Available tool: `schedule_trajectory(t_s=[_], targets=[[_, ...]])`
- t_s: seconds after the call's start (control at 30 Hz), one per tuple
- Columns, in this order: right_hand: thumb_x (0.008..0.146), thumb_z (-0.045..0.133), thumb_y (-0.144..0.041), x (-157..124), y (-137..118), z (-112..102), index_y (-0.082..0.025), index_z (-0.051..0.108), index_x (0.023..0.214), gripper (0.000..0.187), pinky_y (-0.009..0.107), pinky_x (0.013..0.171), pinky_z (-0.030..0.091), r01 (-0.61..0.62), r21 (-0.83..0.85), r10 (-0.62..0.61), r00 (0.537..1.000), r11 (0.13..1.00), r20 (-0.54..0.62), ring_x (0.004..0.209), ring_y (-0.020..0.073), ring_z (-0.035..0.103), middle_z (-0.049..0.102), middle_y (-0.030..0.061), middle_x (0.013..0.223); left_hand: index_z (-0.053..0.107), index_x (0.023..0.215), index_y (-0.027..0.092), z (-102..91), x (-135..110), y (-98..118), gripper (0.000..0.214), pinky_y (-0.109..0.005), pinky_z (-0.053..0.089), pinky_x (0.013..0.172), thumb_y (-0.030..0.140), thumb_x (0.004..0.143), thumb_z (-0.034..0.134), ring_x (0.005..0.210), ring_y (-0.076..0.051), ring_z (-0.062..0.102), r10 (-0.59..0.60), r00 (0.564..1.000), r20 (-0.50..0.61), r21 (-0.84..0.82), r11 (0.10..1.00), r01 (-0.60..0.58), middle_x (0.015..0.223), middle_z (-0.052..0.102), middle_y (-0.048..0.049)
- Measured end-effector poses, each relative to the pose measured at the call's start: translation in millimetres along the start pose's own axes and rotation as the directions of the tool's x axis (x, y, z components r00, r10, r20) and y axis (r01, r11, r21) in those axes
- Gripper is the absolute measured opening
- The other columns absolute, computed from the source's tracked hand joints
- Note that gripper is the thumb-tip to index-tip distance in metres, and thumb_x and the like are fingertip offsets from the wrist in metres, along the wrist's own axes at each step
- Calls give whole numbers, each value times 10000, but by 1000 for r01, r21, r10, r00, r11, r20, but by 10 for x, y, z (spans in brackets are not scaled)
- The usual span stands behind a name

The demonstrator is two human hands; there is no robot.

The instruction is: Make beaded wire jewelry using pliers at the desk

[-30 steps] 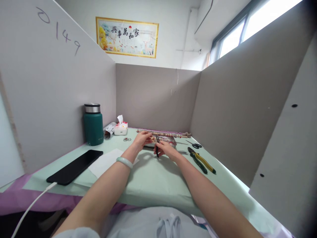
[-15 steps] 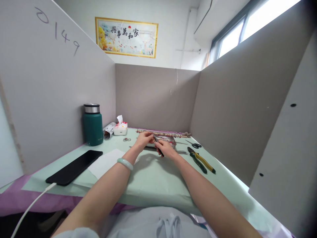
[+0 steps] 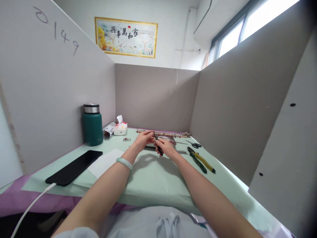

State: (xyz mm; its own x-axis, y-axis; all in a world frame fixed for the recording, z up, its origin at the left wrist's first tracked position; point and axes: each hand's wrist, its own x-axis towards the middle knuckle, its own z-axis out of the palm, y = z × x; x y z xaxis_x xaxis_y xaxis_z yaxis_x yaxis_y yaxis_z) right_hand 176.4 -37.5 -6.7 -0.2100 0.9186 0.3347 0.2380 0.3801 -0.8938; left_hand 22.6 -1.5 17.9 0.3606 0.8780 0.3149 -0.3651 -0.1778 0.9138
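Observation:
Near the far middle of the table, my left hand (image 3: 143, 139) has its fingers pinched together; whatever is between them is too small to make out. Close by on the right, my right hand (image 3: 166, 147) is wrapped round a slim dark-handled tool (image 3: 160, 152), whose upper end points at the left fingertips. The tool's exact kind does not show clearly. Just behind both hands lies a shallow tray (image 3: 173, 141) with small red and silvery pieces, partly hidden by them. Beyond it, a long rod strung with small reddish beads or rings (image 3: 182, 135) runs across.
Yellow-and-green-handled pliers (image 3: 201, 160) and black scissors (image 3: 196, 145) lie on the right. To the left are a phone (image 3: 74, 167) on a cable, white paper (image 3: 105, 162), small rings (image 3: 126, 139), a green bottle (image 3: 92, 127) and a tissue pack (image 3: 120, 128). Partitions (image 3: 156, 96) enclose the table.
The dark tool has turned slightly in my right hand and stands more upright, with more of its dark handle showing. Both hands remain in nearly the same place.

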Motion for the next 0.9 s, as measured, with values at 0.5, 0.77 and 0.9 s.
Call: schedule_trajectory(t_s=[0.5,0.77,0.9], targets=[[784,498,-333,43,93,-9,-183,625,771,197,206,472,407,-67,-209,62,998,976,-26,609,132,534,618,21,715,656,936,124,4,12,-64,385,-260,469,627,257,593,768,608,-94,556,33,999,-16,191,981,-29,827,665,-50],[812,461,-331,85,167,-19,-176,611,723,233,213,476,342,-7,-374,-21,997,927,-71,511,120,472,532,-4,577,637,973,121,28,15,-75,360,-245,456,587,207,633,718,579,-79,535,102,995,-13,311,946,-93,878,641,-58],[833,446,-341,77,152,-45,-180,601,736,244,218,521,358,63,-400,-102,992,914,-76,553,129,506,584,8,629,616,1022,121,34,25,-67,417,-253,477,620,230,633,719,670,-106,568,162,986,40,304,938,-167,964,626,-79]])
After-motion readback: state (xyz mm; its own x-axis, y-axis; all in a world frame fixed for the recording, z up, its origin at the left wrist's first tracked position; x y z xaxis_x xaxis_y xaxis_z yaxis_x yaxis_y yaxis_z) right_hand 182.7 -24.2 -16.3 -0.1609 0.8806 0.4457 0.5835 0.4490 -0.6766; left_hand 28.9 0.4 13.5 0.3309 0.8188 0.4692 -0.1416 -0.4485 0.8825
